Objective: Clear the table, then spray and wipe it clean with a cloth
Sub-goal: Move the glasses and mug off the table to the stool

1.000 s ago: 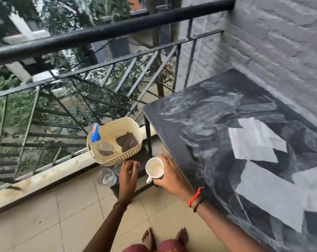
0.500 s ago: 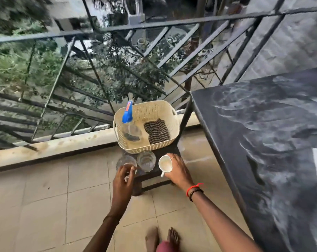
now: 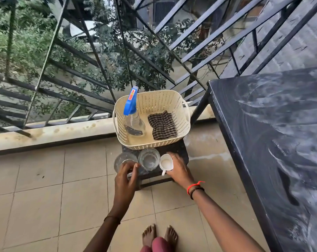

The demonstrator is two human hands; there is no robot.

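White mug (image 3: 166,162) is upright on the front edge of the dark stool (image 3: 177,148): mouth up, long axis vertical, handle pointing back toward the wearer. Right hand (image 3: 179,170) is curled round the mug's right side, fingers wrapped over the far wall, ring on one finger. Red thread and black bead bracelet (image 3: 195,187) on that wrist.

Just left of the mug is the middle glass (image 3: 149,159), clear, upright, on the stool. I can't tell from here whether the two touch. Next over, left glass (image 3: 124,159), also upright, at the stool's front-left corner; I can't tell if it's fully seated. Left hand (image 3: 126,177) covers its near side, fingers and thumb curled round the rim. I read that as a grip.

Behind the three, a cream perforated basket (image 3: 185,128) fills the rear of the stool. On its left side is the spray bottle (image 3: 135,122), clear body, blue head. It leans, long axis running from the basket floor up and away, and the nozzle end at the far-left rim points toward the railing (image 3: 92,51). On the right of the basket floor is the dark checked cloth (image 3: 162,125), folded, lying flat, apart from the bottle.

Black table (image 3: 272,133) stands right of the stool, top streaked with pale smears. Beige floor tiles (image 3: 45,179) below, bare feet (image 3: 159,233) at the bottom edge, concrete ledge (image 3: 54,131) under the railing, greenery (image 3: 18,42) beyond
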